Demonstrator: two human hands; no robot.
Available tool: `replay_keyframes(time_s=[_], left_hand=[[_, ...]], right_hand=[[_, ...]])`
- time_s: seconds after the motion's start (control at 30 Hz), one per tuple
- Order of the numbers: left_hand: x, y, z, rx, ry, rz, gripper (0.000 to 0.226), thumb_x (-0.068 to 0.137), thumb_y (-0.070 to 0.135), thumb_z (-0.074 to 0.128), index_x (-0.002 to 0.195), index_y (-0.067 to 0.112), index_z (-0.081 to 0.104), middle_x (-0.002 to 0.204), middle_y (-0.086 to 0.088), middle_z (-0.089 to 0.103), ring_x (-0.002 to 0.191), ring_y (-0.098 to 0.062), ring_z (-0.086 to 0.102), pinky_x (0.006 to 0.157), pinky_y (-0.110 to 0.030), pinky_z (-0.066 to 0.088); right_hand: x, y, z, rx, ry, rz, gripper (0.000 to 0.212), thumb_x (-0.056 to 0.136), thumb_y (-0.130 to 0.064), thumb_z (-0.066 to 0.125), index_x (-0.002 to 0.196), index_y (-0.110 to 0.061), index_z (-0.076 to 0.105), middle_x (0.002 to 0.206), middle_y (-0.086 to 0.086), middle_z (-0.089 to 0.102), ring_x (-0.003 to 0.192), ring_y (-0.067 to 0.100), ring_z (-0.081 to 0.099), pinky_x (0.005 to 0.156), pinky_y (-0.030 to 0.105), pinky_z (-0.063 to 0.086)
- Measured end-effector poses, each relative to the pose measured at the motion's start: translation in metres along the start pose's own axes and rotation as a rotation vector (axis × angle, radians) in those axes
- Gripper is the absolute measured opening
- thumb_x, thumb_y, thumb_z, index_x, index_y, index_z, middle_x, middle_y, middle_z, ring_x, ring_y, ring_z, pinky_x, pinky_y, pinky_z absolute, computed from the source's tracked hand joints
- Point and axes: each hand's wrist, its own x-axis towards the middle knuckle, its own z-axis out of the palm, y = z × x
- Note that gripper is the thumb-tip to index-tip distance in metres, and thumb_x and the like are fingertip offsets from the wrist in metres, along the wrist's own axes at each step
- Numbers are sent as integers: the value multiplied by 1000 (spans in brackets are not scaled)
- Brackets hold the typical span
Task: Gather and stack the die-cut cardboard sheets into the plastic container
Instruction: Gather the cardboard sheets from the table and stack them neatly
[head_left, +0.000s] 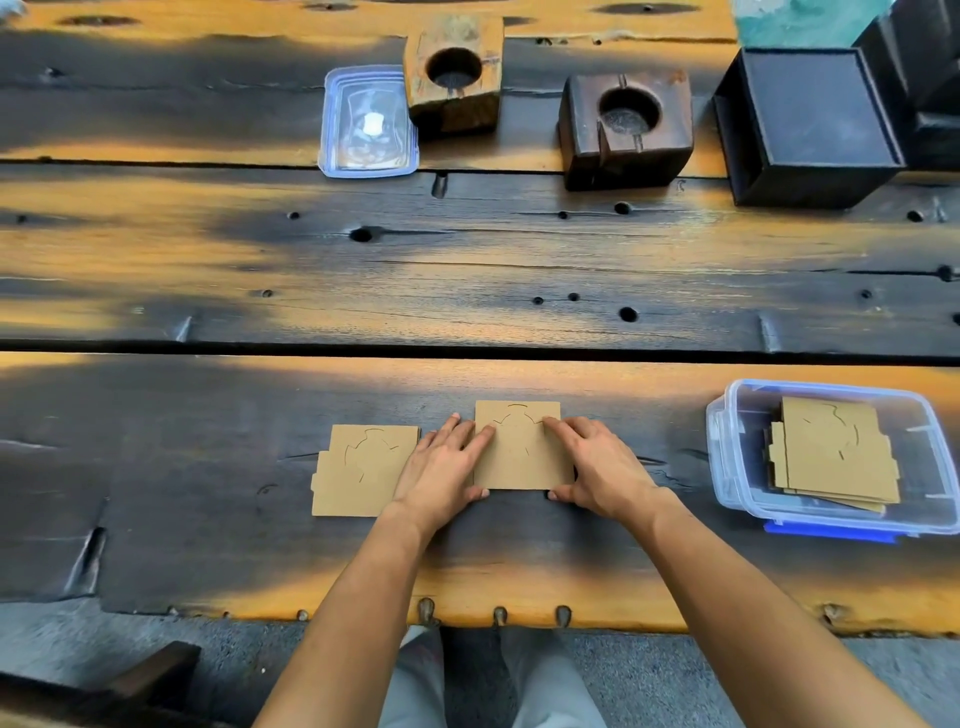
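Note:
Two tan die-cut cardboard sheets lie on the near plank of the wooden table (467, 270). The middle sheet (519, 452) is held at both sides: my left hand (441, 467) grips its left edge, my right hand (597, 467) its right edge, fingers on top and thumbs at the near edge. The other sheet (358, 470) lies flat to the left, partly under my left hand. At the right stands the clear plastic container (727, 441) with blue clips, holding a stack of sheets (836, 452).
The container's clear lid (366, 122) lies at the far side. Two wooden blocks with round holes (454, 73) (626, 127) and a dark square box (810, 124) stand along the back. The table's near edge carries metal studs; my legs show below it.

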Motion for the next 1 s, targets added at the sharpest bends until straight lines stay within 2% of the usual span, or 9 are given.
replay_keyframes(time_s=[0.37,1.0], left_hand=[[-33,-43,-11,5,52,-34,88,87,46,70,156,27,19,163,-5,25,155,-23,12,122,-39,21],[-87,-145,-16,9,18,-36,86,89,50,68,156,26,21,162,-5,25,154,-25,13,122,-40,22]], right_hand=[[5,-54,-6,0,48,-56,104,74,-49,83,156,-21,24,149,8,41,136,28,39,113,37,37],[30,-161,16,13,26,-81,101,75,-49,81,155,-23,25,152,7,38,138,28,38,115,39,36]])
